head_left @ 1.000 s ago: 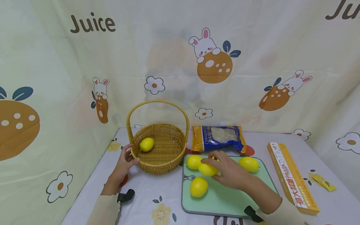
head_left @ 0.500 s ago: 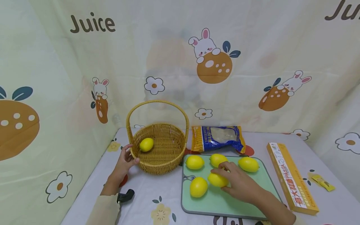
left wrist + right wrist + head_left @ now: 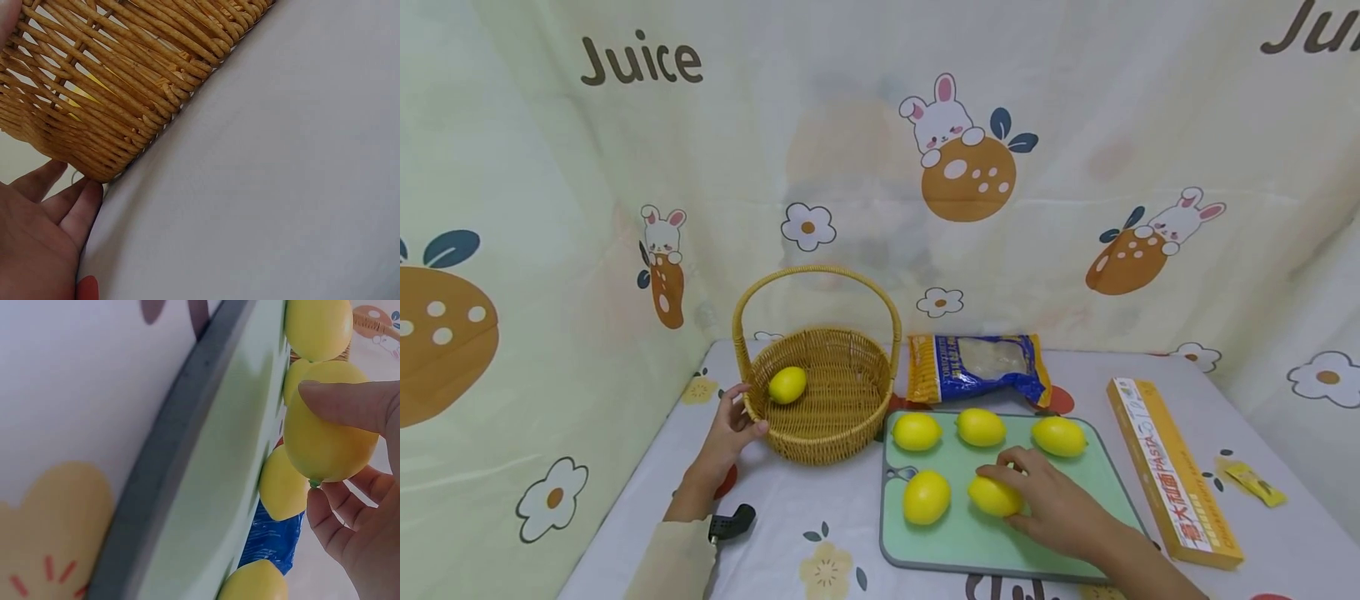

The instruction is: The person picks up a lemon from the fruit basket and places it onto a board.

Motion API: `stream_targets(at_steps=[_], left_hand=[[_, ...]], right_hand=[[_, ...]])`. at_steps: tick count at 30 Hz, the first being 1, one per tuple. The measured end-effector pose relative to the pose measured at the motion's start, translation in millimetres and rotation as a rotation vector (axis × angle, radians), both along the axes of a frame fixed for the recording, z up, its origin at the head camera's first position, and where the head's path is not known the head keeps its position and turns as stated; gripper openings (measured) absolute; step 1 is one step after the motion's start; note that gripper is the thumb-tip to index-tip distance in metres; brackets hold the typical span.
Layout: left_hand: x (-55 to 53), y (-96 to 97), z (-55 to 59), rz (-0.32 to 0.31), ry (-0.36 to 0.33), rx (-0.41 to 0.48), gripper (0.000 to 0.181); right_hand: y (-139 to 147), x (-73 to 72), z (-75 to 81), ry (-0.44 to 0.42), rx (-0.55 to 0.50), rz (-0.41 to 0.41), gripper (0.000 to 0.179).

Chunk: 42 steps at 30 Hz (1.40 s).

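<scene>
My right hand (image 3: 1048, 504) pinches a lemon (image 3: 995, 497) between thumb and fingers, low over the green cutting board (image 3: 970, 546). In the right wrist view the thumb lies across the held lemon (image 3: 331, 440), whose small green tip points down. Several other lemons rest on the board, one of them a lemon (image 3: 927, 497) just left of the held one. To the left, my left hand (image 3: 724, 437) grips the side of a wicker basket (image 3: 827, 450) with a tall handle. Inside that basket lies one lemon (image 3: 787, 385). The left wrist view shows fingertips against the basket's woven wall (image 3: 125, 81).
Behind the board lies a blue and yellow pasta bag (image 3: 977, 368). A long orange pasta box (image 3: 1176, 475) flanks the board on the right, with a small yellow packet (image 3: 1255, 483) beyond it. A printed cloth (image 3: 842, 150) hangs at the back.
My right hand has drawn the lemon from the back row toward the front right, into a spot beside the front-left lemon. The left hand stays at the basket.
</scene>
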<state>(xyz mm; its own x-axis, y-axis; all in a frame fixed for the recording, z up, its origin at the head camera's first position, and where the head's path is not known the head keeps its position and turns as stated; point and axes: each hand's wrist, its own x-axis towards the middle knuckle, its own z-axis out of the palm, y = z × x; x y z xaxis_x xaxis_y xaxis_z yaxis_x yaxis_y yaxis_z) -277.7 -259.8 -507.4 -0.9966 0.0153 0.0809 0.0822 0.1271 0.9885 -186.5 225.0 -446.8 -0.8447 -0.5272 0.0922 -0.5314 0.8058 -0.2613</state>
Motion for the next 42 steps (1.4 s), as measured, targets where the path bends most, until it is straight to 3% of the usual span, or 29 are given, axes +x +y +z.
stream_targets(at_steps=[7, 14, 18, 25, 34, 42], left_hand=[[2.0, 1.9, 4.5, -0.009, -0.008, 0.012, 0.069], [16.8, 8.6, 26.0, -0.020, -0.039, 0.028, 0.071], [21.8, 11.3, 31.1, -0.015, -0.049, 0.009, 0.072], [19.7, 11.1, 30.0, -0.028, -0.029, 0.017, 0.071], [19.0, 10.2, 28.1, -0.022, -0.023, 0.018, 0.070], [19.3, 10.8, 27.9, -0.020, -0.026, 0.002, 0.074]], right_hand=[[4.7, 3.4, -7.2, -0.019, 0.007, -0.017, 0.060], [6.3, 4.8, -10.4, -0.032, 0.015, 0.004, 0.061], [6.8, 5.1, -11.0, -0.023, 0.013, 0.014, 0.061], [5.9, 4.0, -10.6, -0.025, 0.010, 0.011, 0.060], [3.2, -2.7, -5.4, -0.071, 0.011, -0.039, 0.072], [0.3, -5.5, -3.7, -0.064, -0.012, -0.015, 0.069]])
